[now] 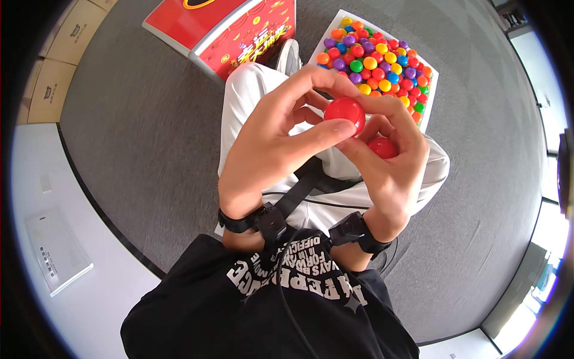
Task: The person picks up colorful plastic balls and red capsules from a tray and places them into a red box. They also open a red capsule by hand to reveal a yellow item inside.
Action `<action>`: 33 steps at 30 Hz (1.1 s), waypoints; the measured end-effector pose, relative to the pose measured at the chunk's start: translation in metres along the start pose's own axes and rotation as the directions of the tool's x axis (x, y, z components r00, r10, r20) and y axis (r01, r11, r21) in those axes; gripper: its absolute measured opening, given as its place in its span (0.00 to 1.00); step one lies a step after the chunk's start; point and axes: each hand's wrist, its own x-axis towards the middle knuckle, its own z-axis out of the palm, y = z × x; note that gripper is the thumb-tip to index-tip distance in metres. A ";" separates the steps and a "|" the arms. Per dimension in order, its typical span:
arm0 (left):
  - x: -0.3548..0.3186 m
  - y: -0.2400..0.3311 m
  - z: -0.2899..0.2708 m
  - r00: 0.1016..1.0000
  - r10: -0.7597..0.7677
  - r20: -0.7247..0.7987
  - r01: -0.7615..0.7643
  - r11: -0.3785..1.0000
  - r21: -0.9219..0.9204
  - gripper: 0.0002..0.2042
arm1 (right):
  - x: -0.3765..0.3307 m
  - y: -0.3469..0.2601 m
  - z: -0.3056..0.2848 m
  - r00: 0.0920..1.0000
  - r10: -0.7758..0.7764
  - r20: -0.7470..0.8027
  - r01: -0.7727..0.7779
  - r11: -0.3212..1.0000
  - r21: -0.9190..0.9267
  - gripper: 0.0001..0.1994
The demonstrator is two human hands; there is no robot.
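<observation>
Wears a black T-shirt (251, 326) bearing white lettering (330, 287) and a pale star (353, 304), white trousers (247, 93) and a grey shoe (289, 57). Sports black wrist straps (237, 224) with boxy black devices (272, 223) and trails a thin black cable (280, 281) over the T-shirt.

Plain glossy red covers both the upper ball (345, 113) between the fingers (318, 136) and the lower ball (384, 148) nestled among the right ones, while beyond them a white tray (336, 23) carries a jumble of small balls (378, 74) in red, orange, yellow, green, blue and purple. Ahead and left of the fingers, a red box (251, 42) edged in grey bears gold and white print. Nearer than the fingers come black wrist straps (237, 224) and a black shirt (179, 299) lettered in white, with off-white trousers (236, 113) beneath.
</observation>
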 end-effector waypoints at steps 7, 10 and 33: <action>0.008 -0.015 0.003 0.971 0.160 -0.179 -0.179 0.979 -0.099 0.18 | 0.005 0.009 0.001 0.990 -0.043 -0.132 0.044 0.999 0.006 0.24; 0.011 -0.016 0.005 0.949 0.273 -0.156 -0.297 0.942 -0.155 0.20 | 0.006 0.007 0.001 0.982 -0.087 -0.166 0.110 0.985 0.130 0.25; 0.008 -0.014 0.003 0.934 0.350 -0.069 -0.344 0.935 0.084 0.17 | 0.004 0.010 0.000 0.948 -0.175 -0.266 0.103 0.959 -0.264 0.13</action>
